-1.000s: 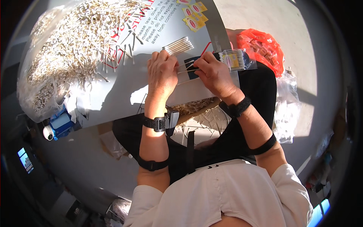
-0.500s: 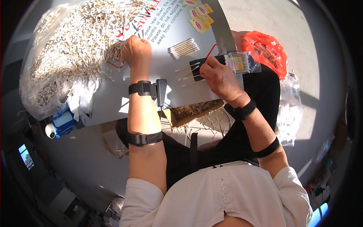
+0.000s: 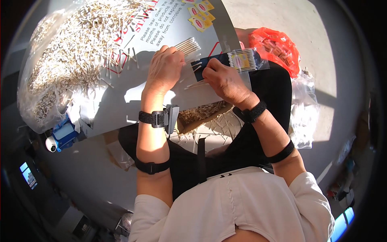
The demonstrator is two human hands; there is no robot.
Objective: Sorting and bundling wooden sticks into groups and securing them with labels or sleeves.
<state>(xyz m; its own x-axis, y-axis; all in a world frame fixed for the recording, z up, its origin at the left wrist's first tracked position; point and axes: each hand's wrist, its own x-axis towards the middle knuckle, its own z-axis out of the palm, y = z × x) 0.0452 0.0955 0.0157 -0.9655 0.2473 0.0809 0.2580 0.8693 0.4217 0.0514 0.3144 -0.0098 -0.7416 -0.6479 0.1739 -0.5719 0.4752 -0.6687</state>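
Note:
My left hand (image 3: 164, 69) is curled closed over the grey board, right beside a neat row of cotton swabs (image 3: 188, 46). Its fingertips are hidden, so what they hold does not show. My right hand (image 3: 226, 82) pinches a few loose cotton swabs (image 3: 196, 84), whose sticks point left out of the fingers. Under and behind that hand lies a dark flat strip (image 3: 198, 73). Beyond its knuckles sits a clear pack of cotton swabs (image 3: 241, 60) with a yellow label.
A big heap of loose swabs (image 3: 80, 48) spills from a clear bag on the left. Yellow cards (image 3: 200, 21) lie at the far edge. To the right are a red bag (image 3: 278, 48) and a clear plastic bag (image 3: 303, 109). A box of swabs (image 3: 201, 113) stands below the board.
My left hand has moved from the edge of the heap rightward and nearer, to beside the swab row. My right hand stays by the dark strip, still pinching swabs. The view has shifted slightly.

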